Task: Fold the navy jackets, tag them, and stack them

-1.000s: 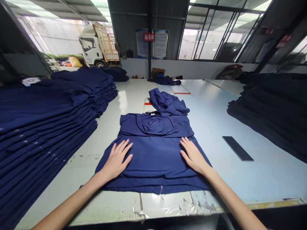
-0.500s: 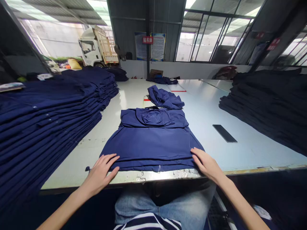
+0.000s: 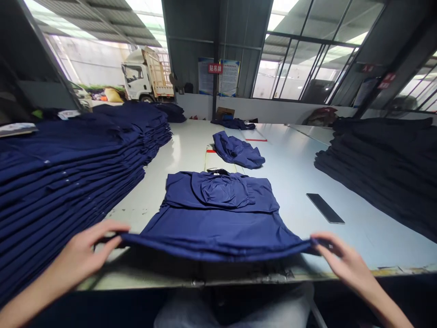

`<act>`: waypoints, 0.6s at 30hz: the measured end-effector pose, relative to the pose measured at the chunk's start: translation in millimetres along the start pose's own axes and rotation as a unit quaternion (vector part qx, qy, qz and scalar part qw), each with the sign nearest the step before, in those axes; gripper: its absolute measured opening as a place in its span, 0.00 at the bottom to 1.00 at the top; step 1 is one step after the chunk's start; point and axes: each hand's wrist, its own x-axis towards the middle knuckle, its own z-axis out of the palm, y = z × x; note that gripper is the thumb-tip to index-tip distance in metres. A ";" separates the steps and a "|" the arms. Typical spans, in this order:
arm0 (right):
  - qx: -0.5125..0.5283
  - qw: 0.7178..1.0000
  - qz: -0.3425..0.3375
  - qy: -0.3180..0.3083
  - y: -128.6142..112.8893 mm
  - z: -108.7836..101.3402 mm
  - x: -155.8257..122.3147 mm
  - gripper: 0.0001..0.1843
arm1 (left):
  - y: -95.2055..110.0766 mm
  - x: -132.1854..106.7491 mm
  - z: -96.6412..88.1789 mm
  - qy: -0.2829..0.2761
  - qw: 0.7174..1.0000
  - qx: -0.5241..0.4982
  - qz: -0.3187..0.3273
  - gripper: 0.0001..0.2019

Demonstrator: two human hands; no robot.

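Observation:
A folded navy garment [image 3: 218,218] with its hood folded onto the chest lies in front of me on the pale table [image 3: 293,173]. My left hand [image 3: 82,257] is closed on the garment's near left corner. My right hand [image 3: 341,259] pinches the near right corner. Both hands hold the near hem lifted off the table and stretched wide, above the table's front edge. The far part of the garment still rests flat.
A tall stack of folded navy garments [image 3: 68,168] fills the left side. A dark pile [image 3: 385,164] sits at the right. A crumpled navy garment [image 3: 239,152] lies farther back, with a black flat strip [image 3: 325,208] to the right.
Both hands went from resting flat on the garment to its near corners, gripped them, and lifted and spread the hem off the table.

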 end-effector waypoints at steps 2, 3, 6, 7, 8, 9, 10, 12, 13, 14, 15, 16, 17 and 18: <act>0.023 0.996 0.040 0.076 0.7 6.7 65.0 0.19 | -0.5 69.2 5.3 0.050 0.997 -0.030 -0.056 0.18; 0.035 0.993 0.044 0.104 1.3 14.7 100.7 0.21 | -1.4 106.5 13.6 0.056 0.995 -0.049 -0.068 0.22; 0.022 0.989 0.050 0.140 6.2 51.6 201.6 0.19 | -5.5 209.2 54.6 0.065 0.994 -0.006 -0.090 0.23; 0.004 0.988 0.063 0.141 9.2 65.6 228.6 0.19 | -7.1 235.7 70.5 0.060 0.994 0.022 -0.094 0.23; -0.018 0.987 0.082 0.138 12.9 79.4 250.6 0.18 | -8.5 256.7 86.2 0.051 0.993 0.045 -0.096 0.22; -0.041 0.986 0.102 0.125 17.3 92.2 267.2 0.19 | -10.0 271.9 100.9 0.043 0.993 0.060 -0.095 0.22; -0.065 0.985 0.118 0.107 22.3 103.8 278.3 0.21 | -11.4 281.1 114.5 0.037 0.992 0.068 -0.094 0.23; -0.115 0.984 0.111 0.080 32.5 123.3 284.8 0.25 | -14.3 283.1 137.9 0.044 0.993 0.083 -0.077 0.26; -0.140 0.983 0.086 0.078 37.3 131.4 281.2 0.27 | -15.9 277.4 147.9 0.049 0.993 0.095 -0.051 0.26; -0.162 0.982 0.049 0.082 41.3 138.8 274.1 0.29 | -17.8 268.4 157.0 0.048 0.993 0.106 -0.017 0.26; -0.179 0.980 0.010 0.084 44.7 145.8 264.4 0.30 | -20.1 257.3 165.4 0.038 0.992 0.115 0.021 0.26; -0.191 0.978 -0.025 0.077 47.4 152.7 253.2 0.30 | -22.9 245.3 173.3 0.020 0.991 0.121 0.052 0.26; -0.200 0.977 -0.050 0.056 49.5 159.6 241.3 0.31 | -26.1 233.2 180.5 -0.005 0.990 0.123 0.072 0.26; -0.207 0.976 -0.064 0.025 51.4 166.4 229.7 0.32 | -29.9 222.2 187.0 -0.032 0.989 0.121 0.075 0.27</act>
